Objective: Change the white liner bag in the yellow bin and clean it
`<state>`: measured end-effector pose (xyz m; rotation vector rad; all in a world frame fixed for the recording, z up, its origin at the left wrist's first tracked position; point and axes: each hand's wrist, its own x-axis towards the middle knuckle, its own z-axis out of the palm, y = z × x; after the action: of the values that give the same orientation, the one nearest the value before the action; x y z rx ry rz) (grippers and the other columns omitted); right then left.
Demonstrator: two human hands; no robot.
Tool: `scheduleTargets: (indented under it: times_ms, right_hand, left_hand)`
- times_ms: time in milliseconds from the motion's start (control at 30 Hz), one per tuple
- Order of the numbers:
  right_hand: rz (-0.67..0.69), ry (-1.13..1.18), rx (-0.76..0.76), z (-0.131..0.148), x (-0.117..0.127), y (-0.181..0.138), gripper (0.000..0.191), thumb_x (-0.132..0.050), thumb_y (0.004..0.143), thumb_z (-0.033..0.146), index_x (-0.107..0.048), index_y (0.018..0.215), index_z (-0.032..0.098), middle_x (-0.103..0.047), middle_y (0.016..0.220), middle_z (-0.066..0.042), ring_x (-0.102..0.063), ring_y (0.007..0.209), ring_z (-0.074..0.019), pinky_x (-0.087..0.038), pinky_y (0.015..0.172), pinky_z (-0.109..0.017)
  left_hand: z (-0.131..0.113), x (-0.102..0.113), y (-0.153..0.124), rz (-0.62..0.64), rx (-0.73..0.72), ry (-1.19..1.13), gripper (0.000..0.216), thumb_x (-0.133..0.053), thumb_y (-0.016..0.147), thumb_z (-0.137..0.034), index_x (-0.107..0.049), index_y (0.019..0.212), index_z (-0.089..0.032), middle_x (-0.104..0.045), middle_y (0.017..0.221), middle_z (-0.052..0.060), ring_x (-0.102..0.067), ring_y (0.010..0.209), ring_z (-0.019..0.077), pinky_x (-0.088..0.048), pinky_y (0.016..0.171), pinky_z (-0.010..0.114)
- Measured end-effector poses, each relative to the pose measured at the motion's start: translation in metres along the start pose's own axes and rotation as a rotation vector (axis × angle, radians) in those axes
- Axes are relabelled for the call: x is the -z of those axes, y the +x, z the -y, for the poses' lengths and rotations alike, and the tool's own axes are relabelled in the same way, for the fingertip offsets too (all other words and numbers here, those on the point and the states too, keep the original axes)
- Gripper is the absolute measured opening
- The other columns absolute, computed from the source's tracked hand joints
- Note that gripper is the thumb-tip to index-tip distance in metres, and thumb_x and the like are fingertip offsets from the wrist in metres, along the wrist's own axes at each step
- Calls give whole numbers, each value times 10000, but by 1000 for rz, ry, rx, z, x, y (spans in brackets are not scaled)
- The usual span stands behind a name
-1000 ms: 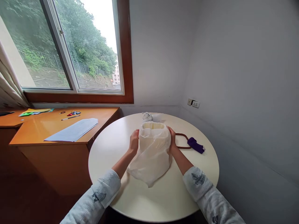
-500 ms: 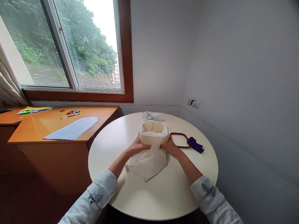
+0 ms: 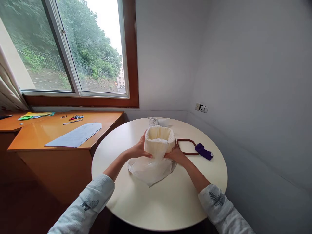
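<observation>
Head view — left hand [image 3: 140,149] and right hand [image 3: 175,154] clasping cream container [image 3: 150,147] by sides — white bag [image 3: 150,169] draped over front.

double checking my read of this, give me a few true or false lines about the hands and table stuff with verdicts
1. The left hand and right hand both hold the container. True.
2. The purple cloth lies beside the container, touching it. False: it lies apart, by the frame.
3. The bag spreads out on the container's near side. True.
4. The frame is left of the container. False: it is to the right.
</observation>
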<state>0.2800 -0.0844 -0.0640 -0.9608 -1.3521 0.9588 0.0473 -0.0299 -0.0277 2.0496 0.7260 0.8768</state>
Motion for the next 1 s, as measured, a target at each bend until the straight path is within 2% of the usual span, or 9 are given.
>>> scheduleTargets:
  times_ms: [67,133,233,300,500,633,733,900,1000]
  right_hand:
    - [34,23,10,0,1,0,1276,-852,401,205,-108,1430,323,-316,1451,-95,-354,1294,-231,-330,1049,-406]
    - [88,57,-2,3,2,0,1354,-853,419,223,34,1435,351,-246,1485,-90,-321,1317,-223,-321,1053,-416]
    - [167,88,-9,10,6,-2,1355,-849,459,250,94,1425,370,-149,1519,-75,-265,1350,-210,-293,1070,-411]
    - [197,89,-8,17,10,-4,1323,-841,487,269,85,1425,377,-93,1531,-68,-233,1365,-207,-274,1077,-416]
    - [145,63,-2,35,33,-3,1125,-784,590,275,-44,1429,392,-137,1521,-54,-163,1392,-207,-205,1091,-476]
    - [-111,16,104,58,44,4,571,-671,682,270,-497,1224,308,-414,1378,-54,-351,1300,-239,-314,1042,-475]
    - [-210,-65,245,88,36,4,213,-577,722,250,-631,927,235,-631,1004,-46,-573,1001,-217,-411,956,-443]
    - [43,-323,284,137,-2,-1,191,-451,724,191,-637,702,224,-639,733,-17,-601,747,-196,-476,801,-407]
    - [277,-516,147,131,-19,10,184,-486,701,184,-656,643,224,-651,718,-35,-603,721,-222,-463,794,-436]
  left_hand:
    - [-4,16,1,-98,25,-12,1237,-782,537,-507,33,1444,-295,-95,1501,169,-116,1384,341,-146,1094,529]
    - [-15,27,1,-269,0,-12,1144,-700,623,-570,58,1438,-306,-118,1497,160,-167,1378,312,-173,1091,512]
    - [-43,27,2,-381,-141,245,855,-662,672,-563,-294,1383,-261,-345,1406,128,-334,1296,284,-240,1080,469]
    - [-64,17,5,-222,-234,474,664,-668,674,-545,-499,1241,-246,-494,1288,100,-423,1220,275,-311,1041,435]
    - [-90,-13,17,162,-215,848,237,-611,764,-423,-647,786,-189,-649,735,71,-620,755,248,-438,733,354]
    - [-83,-18,13,190,-240,988,176,-535,818,-324,-607,721,-196,-583,543,27,-583,551,191,-398,590,292]
    - [-74,-20,5,213,-369,1103,144,-488,833,-238,-602,760,-188,-598,537,40,-564,507,177,-388,587,299]
    - [-70,-28,-2,252,-486,1292,173,-434,779,-85,-580,743,-170,-596,536,49,-532,461,162,-344,538,303]
    - [-72,-32,-3,248,-508,1313,222,-399,738,-24,-568,721,-166,-575,512,46,-518,450,170,-323,524,311]
